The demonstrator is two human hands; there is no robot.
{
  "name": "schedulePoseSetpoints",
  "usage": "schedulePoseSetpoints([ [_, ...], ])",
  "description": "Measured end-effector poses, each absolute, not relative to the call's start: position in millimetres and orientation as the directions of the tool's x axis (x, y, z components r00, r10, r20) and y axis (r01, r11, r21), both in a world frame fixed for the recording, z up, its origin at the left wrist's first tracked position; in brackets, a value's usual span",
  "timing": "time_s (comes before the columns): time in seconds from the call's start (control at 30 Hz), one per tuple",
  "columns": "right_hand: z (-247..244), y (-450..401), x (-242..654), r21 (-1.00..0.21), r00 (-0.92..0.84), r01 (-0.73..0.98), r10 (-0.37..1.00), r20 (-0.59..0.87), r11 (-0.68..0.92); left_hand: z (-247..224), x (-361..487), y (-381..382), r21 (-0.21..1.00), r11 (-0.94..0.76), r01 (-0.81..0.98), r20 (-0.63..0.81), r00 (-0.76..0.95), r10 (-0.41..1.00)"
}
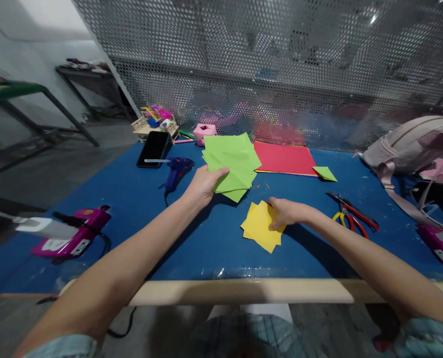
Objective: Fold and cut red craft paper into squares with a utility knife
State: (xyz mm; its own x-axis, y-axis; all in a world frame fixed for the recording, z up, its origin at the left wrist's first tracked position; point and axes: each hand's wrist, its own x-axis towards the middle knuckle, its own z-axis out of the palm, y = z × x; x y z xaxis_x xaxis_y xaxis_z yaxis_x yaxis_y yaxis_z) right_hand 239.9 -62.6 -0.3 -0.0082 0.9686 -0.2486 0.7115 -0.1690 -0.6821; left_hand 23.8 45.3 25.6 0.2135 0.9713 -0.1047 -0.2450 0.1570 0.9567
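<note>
My left hand (207,185) grips a fanned stack of green paper sheets (230,160), its thumb lying on top, above the blue table. Lower and to the right, my right hand (283,213) has its fingers on the right edge of several yellow paper squares (261,227), which overlap at different angles. Behind the green sheets lies a stack of larger sheets with red (285,158) on top. A small green paper piece (324,173) rests at that stack's right corner.
On the blue table (206,248) are a blue glue gun (177,170), phone (154,149), pink box (205,133), scissors (346,219) and pliers (361,215). Magenta power strip (75,233) at left, bag (403,144) at right, perforated metal panel (221,89) behind.
</note>
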Motion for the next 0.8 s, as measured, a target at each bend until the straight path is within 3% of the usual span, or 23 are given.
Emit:
schedulePoseSetpoints([
  [0.3, 19, -78, 232, -0.817, -0.082, 0.569, 0.981, -0.177, -0.1, 5, 16, 51, 0.945, 0.186, -0.269, -0.118, 0.252, 0.961],
  [0.43, 26, -68, 230, -0.881, 0.011, 0.472, 1.0, -0.025, -0.027, 3, 24, 39, 0.936, 0.217, -0.276, -0.11, 0.357, 0.927],
  [0.57, 27, -50, 224, -0.855, 0.138, 0.513, 0.975, 0.172, 0.078, 3, 32, 26, 0.94, 0.227, -0.255, -0.09, 0.456, 0.885],
  [0.8, 23, -51, 206, -0.766, 0.146, 0.608, 0.919, 0.366, 0.208, -5, 29, 13, 0.979, 0.114, -0.166, -0.018, 0.494, 0.869],
])
